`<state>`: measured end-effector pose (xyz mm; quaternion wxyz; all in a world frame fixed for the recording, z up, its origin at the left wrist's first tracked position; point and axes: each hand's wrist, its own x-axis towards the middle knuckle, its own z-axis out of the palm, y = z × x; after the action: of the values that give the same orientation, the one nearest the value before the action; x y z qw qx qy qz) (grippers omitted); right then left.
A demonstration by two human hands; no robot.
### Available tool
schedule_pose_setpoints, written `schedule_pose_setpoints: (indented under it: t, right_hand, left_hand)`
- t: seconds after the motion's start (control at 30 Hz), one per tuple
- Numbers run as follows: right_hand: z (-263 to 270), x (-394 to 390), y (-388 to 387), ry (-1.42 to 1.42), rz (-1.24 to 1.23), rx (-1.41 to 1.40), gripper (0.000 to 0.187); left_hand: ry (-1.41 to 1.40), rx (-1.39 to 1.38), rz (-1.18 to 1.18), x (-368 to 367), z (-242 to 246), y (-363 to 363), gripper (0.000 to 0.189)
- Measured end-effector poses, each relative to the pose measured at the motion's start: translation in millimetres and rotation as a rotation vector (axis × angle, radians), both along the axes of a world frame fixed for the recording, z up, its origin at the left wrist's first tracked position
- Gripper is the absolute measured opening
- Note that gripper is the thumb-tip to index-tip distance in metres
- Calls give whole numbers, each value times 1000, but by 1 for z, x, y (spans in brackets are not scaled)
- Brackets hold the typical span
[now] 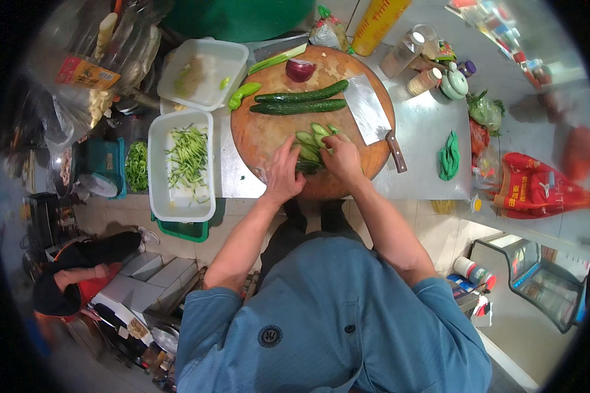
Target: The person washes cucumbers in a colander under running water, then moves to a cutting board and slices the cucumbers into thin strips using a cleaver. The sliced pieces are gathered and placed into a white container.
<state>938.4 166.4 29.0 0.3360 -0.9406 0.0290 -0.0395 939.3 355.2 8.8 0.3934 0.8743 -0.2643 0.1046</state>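
Observation:
Oval cucumber slices (310,146) lie in an overlapping heap near the front of a round wooden chopping board (270,132). My left hand (284,172) presses the heap from the left, while my right hand (342,156) grips it from the right with bent fingers. Between them the hands hold the slices; some are hidden under my fingers. Two whole cucumbers (300,100) lie side by side beyond the heap. A cleaver (369,110) rests flat at the board's right, its wooden handle (397,152) sticking out over the edge. Half a red onion (301,70) sits at the back.
Left of the board stands a white tub (205,201) holding cucumber shreds (189,154), near another tub (164,93). A green pepper (243,94) touches the board's left side. Jars (424,81) and a green cloth (450,156) are at right. Another person (73,280) is at lower left.

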Motion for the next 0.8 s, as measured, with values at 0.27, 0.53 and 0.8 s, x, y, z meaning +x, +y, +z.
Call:
schedule_pose_setpoints:
  t: [0.27, 0.53, 0.8]
  right_hand:
    - [-12, -20, -17, 8, -17, -221, 25]
    - [-15, -21, -26, 5, -62, -62, 29]
    - [-9, -13, -10, 86, -57, -215, 26]
  left_hand:
    - [-6, 24, -143, 14, -7, -10, 59]
    - [-1, 57, -143, 2, -10, -6, 48]
    - [74, 32, -149, 7, -11, -5, 44]
